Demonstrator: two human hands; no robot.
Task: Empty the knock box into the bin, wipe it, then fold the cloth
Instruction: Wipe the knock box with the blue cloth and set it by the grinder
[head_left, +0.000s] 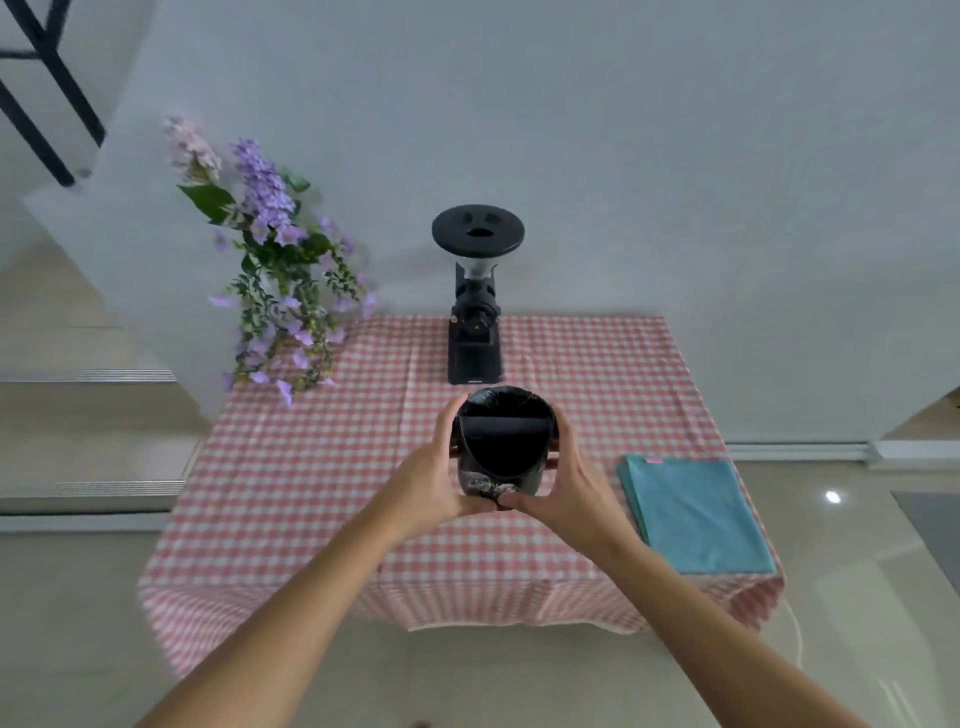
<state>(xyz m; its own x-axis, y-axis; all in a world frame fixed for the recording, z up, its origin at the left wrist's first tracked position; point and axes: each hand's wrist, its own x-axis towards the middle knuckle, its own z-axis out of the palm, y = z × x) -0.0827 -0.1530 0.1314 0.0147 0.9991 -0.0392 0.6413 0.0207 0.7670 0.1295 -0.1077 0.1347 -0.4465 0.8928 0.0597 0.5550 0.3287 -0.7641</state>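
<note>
A black round knock box (503, 441) with a bar across its mouth is held over the middle of the table, its opening tilted toward me. Pale residue shows at its lower inside edge. My left hand (435, 470) grips its left side and my right hand (569, 475) grips its right side, thumbs meeting under the front. A folded blue cloth (693, 512) lies flat on the table's right side, apart from both hands. No bin is in view.
The table wears a red-and-white checked tablecloth (311, 493). A black coffee grinder (475, 306) stands at the back, right behind the knock box. Purple flowers (275, 260) stand at the back left corner. A white wall is behind; pale floor surrounds the table.
</note>
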